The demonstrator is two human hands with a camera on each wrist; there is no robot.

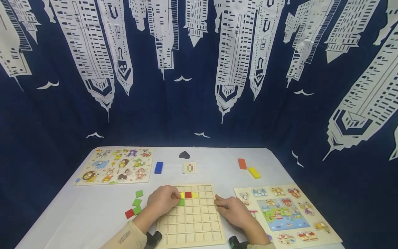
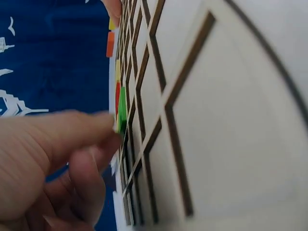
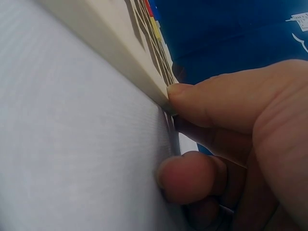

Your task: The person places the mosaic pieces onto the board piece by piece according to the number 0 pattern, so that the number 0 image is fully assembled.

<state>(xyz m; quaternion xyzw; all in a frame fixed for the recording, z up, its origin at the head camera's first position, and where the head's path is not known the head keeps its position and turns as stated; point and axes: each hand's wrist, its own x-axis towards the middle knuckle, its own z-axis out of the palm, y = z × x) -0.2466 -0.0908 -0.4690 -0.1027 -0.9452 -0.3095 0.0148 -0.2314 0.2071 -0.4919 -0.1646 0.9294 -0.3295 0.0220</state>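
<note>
My right grip (image 1: 233,211) is clamping the right edge of the grid board (image 1: 189,228), thumb lying over the rim, a finger curling below at the side. My left grip (image 1: 163,200) is curling over the far left part of the board, fingertips lying at a yellow tile (image 1: 182,195); whether I am pinching it or only touching it, I cannot tell. In the same row a red tile (image 1: 188,195) and a second yellow tile (image 1: 195,195) are sitting; a green tile (image 1: 181,202) is lying one row nearer me.

Room: right side, a narrow strip of table (image 1: 93,214) is running between board and picture puzzle (image 1: 326,238), my right grip occupying part of it. Left side, three loose green tiles (image 1: 136,202) and a loose red tile (image 1: 129,213) are lying past the board's edge, near my left forearm. Far side, a wider strip is stretching beyond the board, a patterned card (image 1: 190,167) lying there, a blue block (image 1: 159,167) resting to its left
</note>
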